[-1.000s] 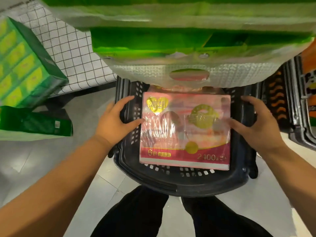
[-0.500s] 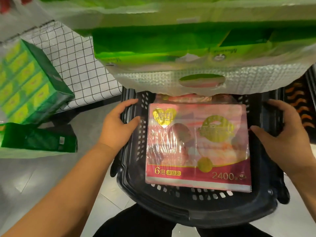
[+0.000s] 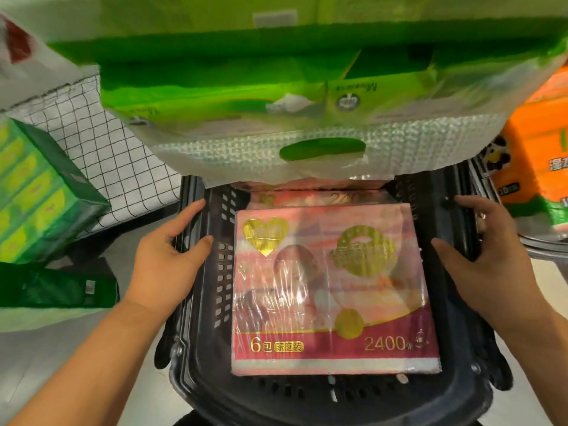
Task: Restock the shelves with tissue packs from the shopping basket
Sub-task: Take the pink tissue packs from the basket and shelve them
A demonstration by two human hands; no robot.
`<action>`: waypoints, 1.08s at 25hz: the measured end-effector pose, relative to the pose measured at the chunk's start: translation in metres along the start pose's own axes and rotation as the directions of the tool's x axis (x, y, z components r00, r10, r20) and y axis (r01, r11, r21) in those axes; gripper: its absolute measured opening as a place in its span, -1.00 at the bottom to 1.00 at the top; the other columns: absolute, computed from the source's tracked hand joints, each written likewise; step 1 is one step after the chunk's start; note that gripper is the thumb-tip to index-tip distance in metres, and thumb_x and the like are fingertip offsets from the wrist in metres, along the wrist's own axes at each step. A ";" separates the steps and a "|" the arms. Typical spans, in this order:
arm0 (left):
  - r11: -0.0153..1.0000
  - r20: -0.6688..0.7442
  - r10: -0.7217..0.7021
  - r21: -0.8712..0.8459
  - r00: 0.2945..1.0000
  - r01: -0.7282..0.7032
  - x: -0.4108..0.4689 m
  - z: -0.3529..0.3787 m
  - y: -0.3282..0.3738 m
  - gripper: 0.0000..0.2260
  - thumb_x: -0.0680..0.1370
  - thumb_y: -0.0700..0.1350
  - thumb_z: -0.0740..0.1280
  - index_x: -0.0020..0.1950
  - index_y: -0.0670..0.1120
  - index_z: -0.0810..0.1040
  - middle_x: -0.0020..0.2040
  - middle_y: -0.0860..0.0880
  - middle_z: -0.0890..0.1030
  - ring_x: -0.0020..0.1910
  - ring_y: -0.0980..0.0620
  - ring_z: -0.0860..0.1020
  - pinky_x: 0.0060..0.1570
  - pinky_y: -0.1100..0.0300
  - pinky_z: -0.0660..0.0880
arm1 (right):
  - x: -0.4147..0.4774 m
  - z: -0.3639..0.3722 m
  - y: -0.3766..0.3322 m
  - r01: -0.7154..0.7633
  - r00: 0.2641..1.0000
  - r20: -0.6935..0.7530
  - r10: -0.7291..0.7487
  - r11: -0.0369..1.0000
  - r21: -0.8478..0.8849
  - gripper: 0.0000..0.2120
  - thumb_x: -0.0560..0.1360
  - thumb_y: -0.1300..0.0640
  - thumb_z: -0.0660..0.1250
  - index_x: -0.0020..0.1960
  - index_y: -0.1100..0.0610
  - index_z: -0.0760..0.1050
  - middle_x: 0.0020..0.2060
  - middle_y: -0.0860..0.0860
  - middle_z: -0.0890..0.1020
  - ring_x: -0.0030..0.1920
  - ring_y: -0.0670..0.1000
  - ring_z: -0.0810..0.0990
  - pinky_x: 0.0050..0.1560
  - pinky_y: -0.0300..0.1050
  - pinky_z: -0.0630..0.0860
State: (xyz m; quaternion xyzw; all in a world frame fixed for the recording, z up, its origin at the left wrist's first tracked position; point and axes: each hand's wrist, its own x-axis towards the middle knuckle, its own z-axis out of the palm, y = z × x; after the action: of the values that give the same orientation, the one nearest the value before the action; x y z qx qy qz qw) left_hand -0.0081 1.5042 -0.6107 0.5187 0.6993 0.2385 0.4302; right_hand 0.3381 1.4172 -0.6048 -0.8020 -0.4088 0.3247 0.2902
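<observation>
A pink tissue pack [image 3: 332,287] with gold print lies flat on top inside the black shopping basket [image 3: 307,401]. The edge of a second pink pack [image 3: 316,196] shows behind it. My left hand [image 3: 169,265] straddles the basket's left rim, thumb inside and fingers outside. My right hand [image 3: 488,265] holds the right rim the same way. Neither hand touches the pink pack.
A big green tissue pack [image 3: 276,96] with a plastic carry handle hangs over the basket's far end. Green tissue boxes [image 3: 37,192] and a dark green pack [image 3: 55,290] sit at the left by a grid-patterned panel [image 3: 116,155]. Orange packs [image 3: 534,155] stand at the right.
Both hands have left the sides of the pink pack and moved outward onto the basket's rims. The basket now looks nearer and larger.
</observation>
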 end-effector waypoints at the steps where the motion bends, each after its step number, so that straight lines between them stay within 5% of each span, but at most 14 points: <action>1: 1.000 0.008 -0.006 -0.002 1.000 0.006 -0.008 -0.007 0.009 -0.52 0.51 -0.30 0.38 0.23 0.25 0.48 -0.16 0.36 0.62 -0.27 0.29 0.58 -0.25 0.47 0.49 | -0.008 -0.011 -0.009 -0.015 1.000 -0.007 0.015 1.000 0.012 -0.39 0.45 0.24 0.43 0.10 -0.41 0.25 0.15 -0.07 0.51 0.13 0.03 0.54 0.12 0.14 0.53; 4: 1.000 0.046 -0.011 -0.013 0.999 0.011 -0.034 -0.035 0.045 -0.47 0.51 -0.24 0.41 0.14 0.43 0.50 -0.32 0.28 0.62 -0.16 -0.01 0.48 -0.10 0.07 0.48 | -0.038 -0.048 -0.040 -0.030 0.998 -0.049 0.034 0.996 0.079 -0.48 0.46 0.27 0.42 0.20 -0.19 0.30 -0.01 -0.21 0.48 -0.06 -0.10 0.53 0.00 -0.03 0.52; 9: 0.997 0.110 0.069 0.032 0.991 -0.073 -0.092 -0.089 0.125 -0.49 0.51 -0.26 0.40 0.16 0.38 0.49 -0.24 0.30 0.65 -0.18 -0.02 0.51 -0.08 -0.05 0.56 | -0.111 -0.118 -0.099 -0.039 0.993 -0.105 0.048 0.996 0.086 -0.45 0.44 0.24 0.45 0.12 -0.30 0.31 0.06 -0.11 0.52 0.05 0.02 0.56 0.09 -0.04 0.49; 12: 0.989 0.151 0.138 0.039 0.979 -0.146 -0.123 -0.124 0.162 -0.49 0.51 -0.25 0.41 0.14 0.40 0.49 -0.17 0.27 0.66 -0.24 0.08 0.56 -0.19 0.20 0.59 | -0.171 -0.149 -0.129 -0.088 0.981 -0.166 0.104 0.991 0.097 -0.45 0.42 0.25 0.47 0.16 -0.26 0.33 0.01 -0.14 0.51 0.01 0.00 0.56 0.10 -0.10 0.49; 16: 0.959 0.252 0.255 0.055 0.933 -0.277 -0.169 -0.166 0.216 -0.51 0.50 -0.28 0.41 0.22 0.26 0.47 0.14 0.13 0.55 -0.16 0.55 0.49 -0.18 0.59 0.44 | -0.265 -0.178 -0.159 -0.118 0.940 -0.309 0.148 0.986 0.115 -0.48 0.42 0.24 0.48 0.28 -0.05 0.38 -0.09 -0.25 0.50 -0.14 -0.13 0.57 -0.03 -0.23 0.50; 19: 0.929 0.348 0.319 0.067 0.881 -0.363 -0.211 -0.186 0.254 -0.52 0.49 -0.30 0.41 0.24 0.19 0.47 0.11 0.10 0.55 -0.25 0.58 0.47 -0.23 0.63 0.40 | -0.343 -0.199 -0.176 -0.182 0.880 -0.412 0.238 0.969 0.170 -0.51 0.44 0.22 0.45 0.30 -0.02 0.39 -0.15 -0.24 0.52 -0.24 -0.30 0.52 -0.22 -0.43 0.38; 24: 0.864 0.526 0.413 0.031 0.743 -0.502 -0.293 -0.189 0.289 -0.53 0.49 -0.30 0.40 0.24 0.18 0.48 0.01 0.12 0.57 -0.31 0.44 0.56 -0.34 0.56 0.45 | -0.474 -0.226 -0.179 -0.249 0.767 -0.527 0.366 0.927 0.281 -0.50 0.47 0.26 0.42 0.34 0.02 0.36 -0.04 -0.09 0.53 -0.09 -0.03 0.54 -0.01 -0.19 0.40; 27: 0.822 0.628 0.448 -0.009 0.637 -0.570 -0.345 -0.176 0.295 -0.51 0.48 -0.28 0.42 0.20 0.27 0.48 0.07 0.14 0.59 -0.21 0.40 0.58 -0.13 0.43 0.54 | -0.555 -0.238 -0.169 -0.305 0.672 -0.599 0.436 0.900 0.312 -0.50 0.46 0.28 0.42 0.34 0.05 0.38 0.00 -0.06 0.52 -0.05 -0.01 0.53 0.02 -0.19 0.38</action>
State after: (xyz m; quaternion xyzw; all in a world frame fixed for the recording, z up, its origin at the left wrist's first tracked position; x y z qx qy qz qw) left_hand 0.0282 1.3054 -0.1674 0.7815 0.3680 0.1041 0.4930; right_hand 0.1868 0.9845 -0.1766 -0.8994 -0.0765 0.1116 0.4157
